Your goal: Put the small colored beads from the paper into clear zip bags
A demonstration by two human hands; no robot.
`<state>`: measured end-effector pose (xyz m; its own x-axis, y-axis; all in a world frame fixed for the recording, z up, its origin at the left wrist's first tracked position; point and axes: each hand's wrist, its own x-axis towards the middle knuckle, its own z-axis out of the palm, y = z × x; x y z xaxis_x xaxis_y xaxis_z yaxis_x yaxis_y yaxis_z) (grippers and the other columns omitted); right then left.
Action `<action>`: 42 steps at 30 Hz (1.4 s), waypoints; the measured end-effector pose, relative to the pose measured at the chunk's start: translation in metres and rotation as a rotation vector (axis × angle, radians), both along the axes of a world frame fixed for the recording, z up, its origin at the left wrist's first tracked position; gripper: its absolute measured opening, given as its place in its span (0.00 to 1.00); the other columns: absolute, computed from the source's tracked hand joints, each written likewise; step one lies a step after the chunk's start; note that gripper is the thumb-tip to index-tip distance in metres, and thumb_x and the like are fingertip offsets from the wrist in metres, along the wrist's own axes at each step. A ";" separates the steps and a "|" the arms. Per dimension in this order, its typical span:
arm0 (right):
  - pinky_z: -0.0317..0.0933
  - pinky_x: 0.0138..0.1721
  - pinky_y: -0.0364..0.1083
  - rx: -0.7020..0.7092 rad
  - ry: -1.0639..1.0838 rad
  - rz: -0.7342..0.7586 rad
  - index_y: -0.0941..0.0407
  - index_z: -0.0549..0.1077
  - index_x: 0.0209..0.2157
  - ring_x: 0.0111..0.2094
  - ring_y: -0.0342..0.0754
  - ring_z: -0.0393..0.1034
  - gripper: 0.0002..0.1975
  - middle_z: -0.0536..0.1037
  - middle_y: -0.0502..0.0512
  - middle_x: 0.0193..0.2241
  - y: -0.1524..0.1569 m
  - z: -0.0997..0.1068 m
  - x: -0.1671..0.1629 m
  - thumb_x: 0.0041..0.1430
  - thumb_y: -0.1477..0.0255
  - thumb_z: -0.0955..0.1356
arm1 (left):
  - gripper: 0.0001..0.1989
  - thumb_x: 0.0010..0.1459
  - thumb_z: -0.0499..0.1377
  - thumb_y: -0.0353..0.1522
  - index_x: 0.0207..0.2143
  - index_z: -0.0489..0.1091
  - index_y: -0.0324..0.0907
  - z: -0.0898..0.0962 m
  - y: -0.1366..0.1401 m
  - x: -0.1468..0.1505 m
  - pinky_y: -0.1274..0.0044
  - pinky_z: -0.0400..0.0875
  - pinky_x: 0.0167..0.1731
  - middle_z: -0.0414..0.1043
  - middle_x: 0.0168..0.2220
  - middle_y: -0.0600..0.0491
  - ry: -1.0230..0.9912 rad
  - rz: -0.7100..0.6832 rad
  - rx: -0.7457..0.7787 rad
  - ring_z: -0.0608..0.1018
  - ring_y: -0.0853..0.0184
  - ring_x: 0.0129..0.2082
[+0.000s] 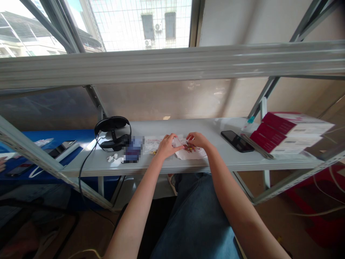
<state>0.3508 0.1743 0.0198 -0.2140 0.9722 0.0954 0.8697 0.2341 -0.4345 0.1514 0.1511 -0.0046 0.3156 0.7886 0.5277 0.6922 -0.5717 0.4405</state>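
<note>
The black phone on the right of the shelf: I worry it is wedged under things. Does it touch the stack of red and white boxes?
Apart. The head view shows bare shelf between the black phone and the stack of red and white boxes.

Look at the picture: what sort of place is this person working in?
Probably a small workshop or stockroom: a grey metal shelf rack serves as the bench, stacked red-and-white boxes sit on it, and both hands work small parts.

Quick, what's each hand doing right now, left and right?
Left hand: fingers curled, resting on the white sheet; grip cannot be told.
Right hand: fingertips at the small red pieces; grip cannot be told.
</note>
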 end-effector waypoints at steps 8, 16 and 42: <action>0.57 0.28 0.39 0.037 0.122 0.003 0.57 0.73 0.34 0.29 0.43 0.68 0.12 0.76 0.54 0.31 0.002 -0.003 0.001 0.45 0.78 0.65 | 0.25 0.45 0.61 0.47 0.43 0.61 0.45 0.001 0.000 0.000 0.71 0.66 0.41 0.68 0.39 0.51 0.005 -0.018 0.024 0.70 0.61 0.43; 0.59 0.31 0.41 0.070 0.578 0.219 0.58 0.70 0.29 0.28 0.41 0.65 0.06 0.74 0.51 0.28 -0.001 -0.002 -0.023 0.45 0.76 0.65 | 0.24 0.45 0.61 0.46 0.42 0.62 0.45 0.000 0.000 0.001 0.72 0.67 0.39 0.68 0.38 0.51 0.000 -0.015 0.019 0.70 0.62 0.42; 0.52 0.25 0.40 0.067 -0.062 -0.167 0.54 0.71 0.35 0.27 0.44 0.68 0.12 0.77 0.53 0.30 -0.002 -0.009 -0.023 0.45 0.70 0.66 | 0.23 0.46 0.61 0.44 0.43 0.61 0.44 -0.001 0.002 -0.001 0.71 0.66 0.39 0.68 0.37 0.50 -0.014 -0.009 0.094 0.71 0.61 0.40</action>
